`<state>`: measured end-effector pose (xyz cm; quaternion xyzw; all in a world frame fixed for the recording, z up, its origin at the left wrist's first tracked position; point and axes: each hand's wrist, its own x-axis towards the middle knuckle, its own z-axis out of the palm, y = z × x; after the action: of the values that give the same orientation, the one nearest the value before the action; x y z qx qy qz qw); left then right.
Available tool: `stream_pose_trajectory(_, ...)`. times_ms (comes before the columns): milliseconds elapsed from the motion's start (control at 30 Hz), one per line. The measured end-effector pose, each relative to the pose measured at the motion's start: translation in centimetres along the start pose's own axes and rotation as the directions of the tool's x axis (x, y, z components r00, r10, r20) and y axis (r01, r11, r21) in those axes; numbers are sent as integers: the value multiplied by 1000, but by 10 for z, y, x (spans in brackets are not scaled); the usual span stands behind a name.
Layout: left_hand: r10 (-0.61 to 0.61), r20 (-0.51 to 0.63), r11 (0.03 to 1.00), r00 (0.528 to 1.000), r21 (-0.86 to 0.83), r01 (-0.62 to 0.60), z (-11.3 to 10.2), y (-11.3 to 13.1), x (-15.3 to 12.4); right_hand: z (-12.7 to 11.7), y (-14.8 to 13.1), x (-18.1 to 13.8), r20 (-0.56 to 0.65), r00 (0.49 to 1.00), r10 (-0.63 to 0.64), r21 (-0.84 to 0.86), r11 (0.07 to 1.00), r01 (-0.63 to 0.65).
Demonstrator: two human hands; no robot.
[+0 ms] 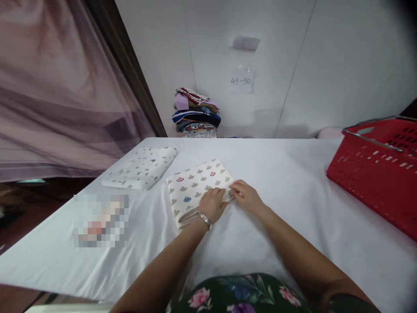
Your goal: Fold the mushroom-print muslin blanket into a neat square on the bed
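Observation:
A folded cream cloth (pixel 195 180) with grey, red and blue prints lies on the white-covered table in front of me, its layers showing along the near edge. My left hand (pixel 213 205), with a silvery bracelet at the wrist, rests over that near edge, its fingers bent around the layers. At the near right corner, my right hand (pixel 246 195) pinches the stacked edges between thumb and fingers. Both hands are close together. Farther left lies a second folded white cloth (pixel 143 167) with small dark prints, apart from my hands.
A red plastic basket (pixel 374 169) with a metal handle stands at the right. Behind the table's far edge, folded fabrics (pixel 196 113) are stacked against the wall. A pixelated patch covers something on the left of the table (pixel 156 261). A pink curtain (pixel 65 87) hangs at left.

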<state>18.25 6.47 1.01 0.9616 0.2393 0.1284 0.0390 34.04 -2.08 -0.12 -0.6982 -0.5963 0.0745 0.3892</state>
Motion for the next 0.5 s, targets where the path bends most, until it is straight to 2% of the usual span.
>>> stream_pose_trajectory(67,3,-5,1000,1000,7,-3,-7,-8,-10,0,4,-2,91,996,-3,-72,997,10)
stream_pose_trajectory(167,-33,-37,999,999,37,34,-19,-25,-33,0,10,-3,136,990,23,-94,996,-11)
stream_pose_trajectory(367,-123,-222,992,967,-25,120,-27,-63,-89,1,10,-4,103,995,8,-138,990,7)
stream_pose_trajectory(500,-142,-272,989,952,-69,128,-27,-68,-104,2,4,-5,44,993,-110,-248,962,117)
